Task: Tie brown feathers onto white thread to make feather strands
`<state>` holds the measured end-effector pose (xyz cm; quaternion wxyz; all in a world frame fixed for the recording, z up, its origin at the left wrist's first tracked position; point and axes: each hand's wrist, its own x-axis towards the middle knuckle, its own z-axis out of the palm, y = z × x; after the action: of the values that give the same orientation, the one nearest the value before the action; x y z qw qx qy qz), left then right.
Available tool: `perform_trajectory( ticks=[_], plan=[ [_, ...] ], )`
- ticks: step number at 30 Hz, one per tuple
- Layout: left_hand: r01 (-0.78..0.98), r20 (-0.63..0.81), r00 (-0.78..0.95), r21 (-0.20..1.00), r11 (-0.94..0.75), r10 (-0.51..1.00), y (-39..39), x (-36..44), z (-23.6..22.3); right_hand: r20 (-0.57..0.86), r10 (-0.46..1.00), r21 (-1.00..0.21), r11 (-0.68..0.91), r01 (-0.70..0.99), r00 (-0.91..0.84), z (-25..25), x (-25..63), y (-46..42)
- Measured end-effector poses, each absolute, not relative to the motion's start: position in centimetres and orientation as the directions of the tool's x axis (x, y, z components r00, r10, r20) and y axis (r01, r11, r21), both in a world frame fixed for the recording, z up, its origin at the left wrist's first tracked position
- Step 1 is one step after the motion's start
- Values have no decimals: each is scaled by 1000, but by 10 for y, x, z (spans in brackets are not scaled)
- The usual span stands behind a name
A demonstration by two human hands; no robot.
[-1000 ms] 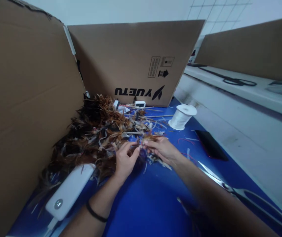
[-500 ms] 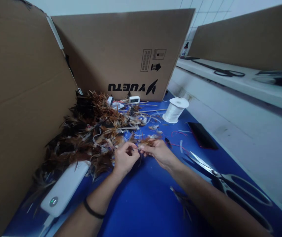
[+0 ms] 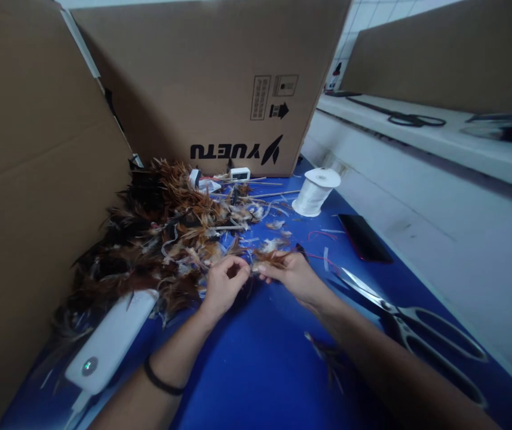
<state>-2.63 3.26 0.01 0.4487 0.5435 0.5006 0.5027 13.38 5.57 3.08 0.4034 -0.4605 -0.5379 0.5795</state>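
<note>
Over the blue tabletop (image 3: pixel 238 370), my right hand (image 3: pixel 298 278) pinches a small bunch of brown feathers (image 3: pixel 270 258) near its pale base. My left hand (image 3: pixel 224 283) is closed in a pinch close to that base; what lies between its fingertips is too small to make out. Just beyond and left of my hands spreads a large heap of brown and black feathers (image 3: pixel 166 221). A loose dark feather piece (image 3: pixel 327 355) lies near my right forearm. Silver scissors (image 3: pixel 392 310) with dark handles rest to the right of that forearm.
A white ribbon spool (image 3: pixel 316 192) stands at the back right, with a dark phone (image 3: pixel 365 239) in front of it. At left lies a white power bank (image 3: pixel 110 340) with a cable. Cardboard panels (image 3: pixel 170 77) wall the left and back. Black scissors (image 3: pixel 417 119) lie on the ledge.
The view has tilted and shifted slightly, so the scene sits a little higher and further left. My hands keep almost the same pose, with the feather bunch still in my right hand.
</note>
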Motion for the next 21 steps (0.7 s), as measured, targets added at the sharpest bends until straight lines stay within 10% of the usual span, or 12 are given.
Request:
perform_trajectory(
  ticks=[8,21],
  plan=[
    [-165,-106,48,980,113,993,30,-17,-4,-69,967,-997,-63,33,-244,25,146,47],
    [-109,5,36,994,-1,999,28,-19,-9,-110,980,-994,-110,12,-166,17,149,47]
  ],
)
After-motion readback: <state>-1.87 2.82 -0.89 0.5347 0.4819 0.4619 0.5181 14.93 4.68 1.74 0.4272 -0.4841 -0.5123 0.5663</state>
